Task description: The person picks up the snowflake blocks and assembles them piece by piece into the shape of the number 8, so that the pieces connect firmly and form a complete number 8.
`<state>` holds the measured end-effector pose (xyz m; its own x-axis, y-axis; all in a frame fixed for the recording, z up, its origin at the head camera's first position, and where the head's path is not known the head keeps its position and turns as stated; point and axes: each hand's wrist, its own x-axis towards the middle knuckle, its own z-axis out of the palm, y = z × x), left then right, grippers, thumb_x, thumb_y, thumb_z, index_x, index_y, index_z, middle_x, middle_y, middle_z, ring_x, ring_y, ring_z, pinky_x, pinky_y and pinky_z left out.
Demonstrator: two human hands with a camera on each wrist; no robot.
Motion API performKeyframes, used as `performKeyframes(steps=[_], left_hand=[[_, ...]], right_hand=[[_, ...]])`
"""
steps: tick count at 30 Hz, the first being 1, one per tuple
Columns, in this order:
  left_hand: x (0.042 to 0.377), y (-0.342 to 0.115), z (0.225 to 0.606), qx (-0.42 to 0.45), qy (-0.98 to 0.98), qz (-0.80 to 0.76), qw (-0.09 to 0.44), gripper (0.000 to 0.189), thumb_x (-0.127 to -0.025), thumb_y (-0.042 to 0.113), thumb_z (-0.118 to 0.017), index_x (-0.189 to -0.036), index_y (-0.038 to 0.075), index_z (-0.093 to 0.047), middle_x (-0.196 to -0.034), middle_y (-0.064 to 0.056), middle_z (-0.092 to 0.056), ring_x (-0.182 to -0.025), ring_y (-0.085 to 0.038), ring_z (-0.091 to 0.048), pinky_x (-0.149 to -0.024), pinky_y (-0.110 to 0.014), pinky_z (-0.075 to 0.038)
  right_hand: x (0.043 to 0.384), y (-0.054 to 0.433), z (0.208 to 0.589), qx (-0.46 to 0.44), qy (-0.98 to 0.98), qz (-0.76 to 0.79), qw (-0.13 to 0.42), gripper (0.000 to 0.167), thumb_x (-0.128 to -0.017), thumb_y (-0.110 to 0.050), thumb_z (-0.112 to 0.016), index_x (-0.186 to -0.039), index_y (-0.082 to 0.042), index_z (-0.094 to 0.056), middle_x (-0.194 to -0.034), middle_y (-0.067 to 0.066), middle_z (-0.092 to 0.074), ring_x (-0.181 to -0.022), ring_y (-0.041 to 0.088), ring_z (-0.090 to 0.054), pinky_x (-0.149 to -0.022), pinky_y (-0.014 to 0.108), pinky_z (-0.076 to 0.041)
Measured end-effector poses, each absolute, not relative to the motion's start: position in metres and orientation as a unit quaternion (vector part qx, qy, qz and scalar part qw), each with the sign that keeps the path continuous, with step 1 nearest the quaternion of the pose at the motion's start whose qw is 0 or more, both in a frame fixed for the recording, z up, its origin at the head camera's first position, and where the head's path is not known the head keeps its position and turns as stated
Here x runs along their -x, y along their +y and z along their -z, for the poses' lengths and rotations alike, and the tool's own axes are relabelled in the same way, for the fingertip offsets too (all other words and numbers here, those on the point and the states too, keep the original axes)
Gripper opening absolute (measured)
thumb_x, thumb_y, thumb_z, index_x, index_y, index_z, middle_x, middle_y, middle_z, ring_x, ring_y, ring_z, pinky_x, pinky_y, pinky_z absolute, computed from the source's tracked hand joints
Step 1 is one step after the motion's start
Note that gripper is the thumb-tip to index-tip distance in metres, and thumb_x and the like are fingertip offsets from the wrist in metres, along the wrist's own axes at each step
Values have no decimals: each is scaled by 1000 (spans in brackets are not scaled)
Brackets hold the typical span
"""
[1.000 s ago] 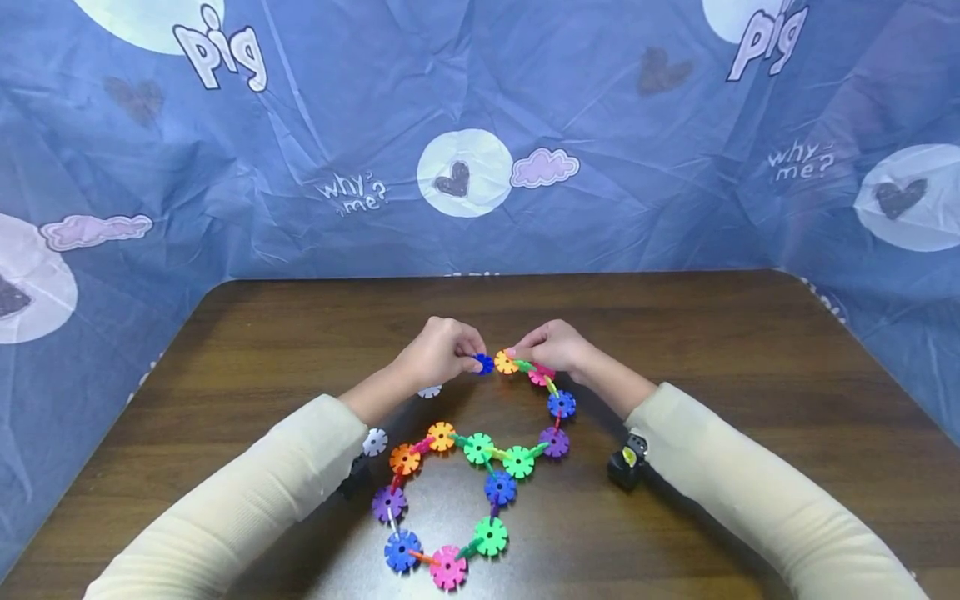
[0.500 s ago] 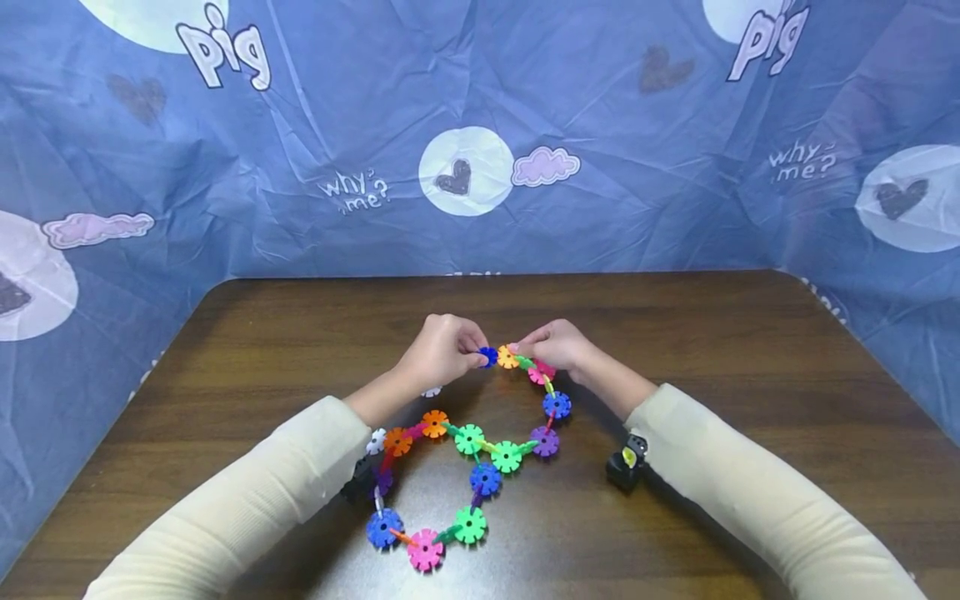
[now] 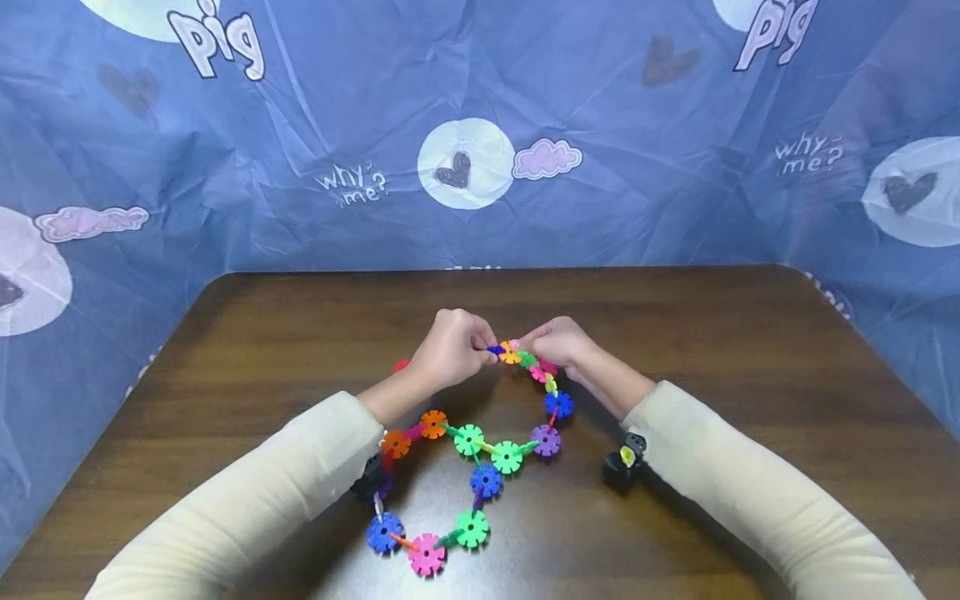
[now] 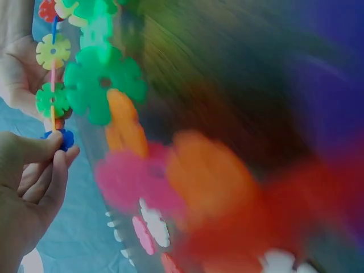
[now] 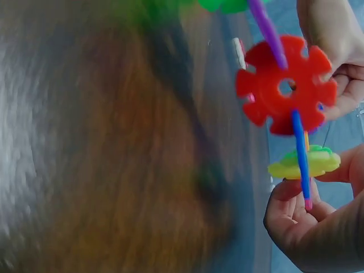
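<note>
Many-coloured notched plastic snowflake discs are slotted together into a chain. In the head view its near part makes a ring with a pink disc (image 3: 427, 554) at the front, and an arm runs through a purple disc (image 3: 546, 440) up to the hands. My left hand (image 3: 457, 346) pinches a blue disc (image 4: 66, 140) between thumb and fingers. Blue meets the orange disc (image 3: 510, 352) at the arm's end; whether they are slotted together is unclear. My right hand (image 3: 561, 342) pinches that end, its fingertips at a yellow disc (image 5: 307, 165) in the right wrist view.
The brown wooden table (image 3: 697, 375) ends at a blue patterned cloth (image 3: 600, 225). Beside the left forearm a red disc (image 3: 401, 365) partly shows. Loose white (image 4: 154, 222) and pink discs (image 4: 144, 235) lie there in the left wrist view. The left sleeve covers part of the ring.
My left hand has moved slightly right and up, bringing the blue disc against the orange one and tilting it more edge-on. The ring has shifted left and away. The right hand has barely moved.
</note>
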<state>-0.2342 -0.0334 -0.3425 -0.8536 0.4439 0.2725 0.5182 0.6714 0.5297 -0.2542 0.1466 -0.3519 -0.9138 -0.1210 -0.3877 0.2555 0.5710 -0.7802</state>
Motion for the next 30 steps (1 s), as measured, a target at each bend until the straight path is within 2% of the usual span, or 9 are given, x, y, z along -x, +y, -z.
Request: performKeyframes(steps=[2,4,6,9,11,16,19,23,30], left_hand=[[235,-32,340,254,-915,308,57,10,-74,5,-81,-72,2,-71,-70,-9,-74,-62,-16,-70,-57,-18,-55],[234,-32,338,249,-917,308,41,11,-74,8,-81,-73,3,-72,-72,-9,-74,-63,-16,-70,-58,-19,-56],[235,-33,337,247,-916,315,12,13,-74,11,-83,-76,3,-72,-75,-9,-75,-66,-15,-71,-60,-19,-57],[238,-39,331,253,-910,327,-39,17,-73,12,-84,-83,2,-74,-81,-11,-76,-74,-17,-73,-65,-22,-58],[241,-46,326,255,-908,325,-71,21,-73,10,-83,-88,0,-74,-85,-13,-76,-79,-19,-74,-69,-24,-59],[245,-67,319,281,-928,222,-103,23,-71,5,-83,-92,0,-74,-86,-13,-75,-80,-20,-72,-73,-27,-59],[244,-81,324,322,-927,160,-107,23,-70,5,-83,-90,0,-74,-82,-11,-74,-76,-19,-68,-70,-26,-58],[241,-94,333,357,-919,130,-102,22,-70,5,-83,-89,1,-73,-79,-10,-71,-74,-18,-64,-66,-24,-55],[240,-101,338,328,-932,124,-96,19,-71,10,-84,-79,3,-69,-73,-6,-66,-66,-12,-56,-60,-21,-49]], right_hand=[[256,147,351,-38,860,464,208,34,-88,-20,-67,-111,5,-69,-118,16,-64,-90,18,-52,-65,20,-41],[257,150,351,-27,860,461,220,34,-89,-21,-67,-112,4,-69,-121,17,-63,-96,21,-54,-73,25,-46],[259,153,351,-8,855,458,242,35,-90,-22,-66,-115,3,-68,-130,18,-60,-109,24,-54,-89,33,-49],[264,158,350,19,841,465,276,35,-93,-20,-63,-119,3,-65,-131,17,-58,-118,26,-53,-106,43,-44],[267,162,350,36,827,477,294,35,-94,-17,-61,-121,5,-62,-122,12,-64,-112,20,-57,-104,39,-46],[273,172,350,47,805,498,320,37,-94,-12,-59,-125,8,-57,-92,-6,-67,-86,3,-60,-80,20,-52],[276,180,350,44,805,491,330,38,-95,-13,-58,-127,8,-56,-92,-8,-65,-85,2,-59,-76,18,-51],[280,188,352,46,810,479,334,39,-96,-15,-57,-128,8,-55,-100,-5,-66,-90,4,-59,-80,20,-51],[284,193,353,35,808,489,327,41,-97,-16,-56,-129,8,-53,-93,-9,-64,-84,2,-57,-74,17,-50]])
